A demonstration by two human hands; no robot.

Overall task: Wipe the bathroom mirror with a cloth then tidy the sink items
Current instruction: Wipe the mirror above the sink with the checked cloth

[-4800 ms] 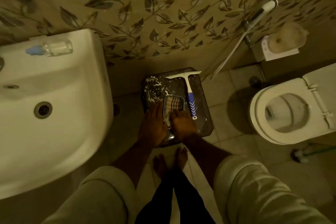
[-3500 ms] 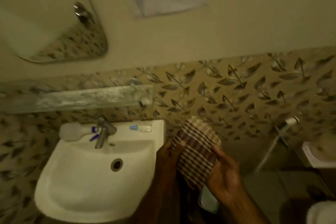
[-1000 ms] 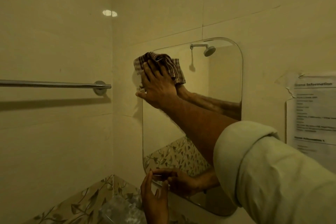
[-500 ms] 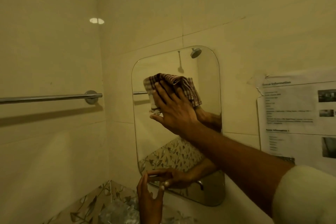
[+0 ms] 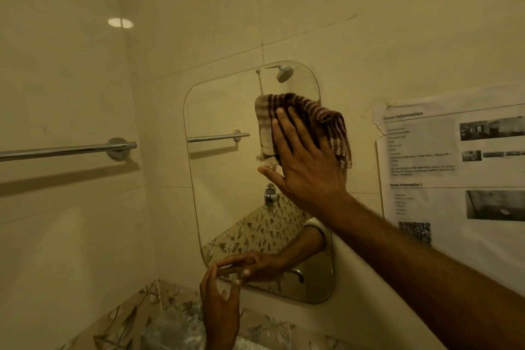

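A rounded rectangular mirror hangs on the beige tiled wall. My right hand lies flat on a brown-and-white checked cloth, pressing it against the upper right part of the glass near the mirror's right edge. My left hand reaches up from below, its fingertips touching the mirror's lower left edge, fingers apart and holding nothing. The sink and its items are out of view below.
A chrome towel rail runs along the left wall. A printed paper sheet is stuck on the wall right of the mirror. A glass shelf sits below, above leaf-patterned tiles.
My right hand has slid the cloth from the mirror's upper left across to its upper right. The left hand stays at the lower edge. Earlier the cloth was picked up from a stool.
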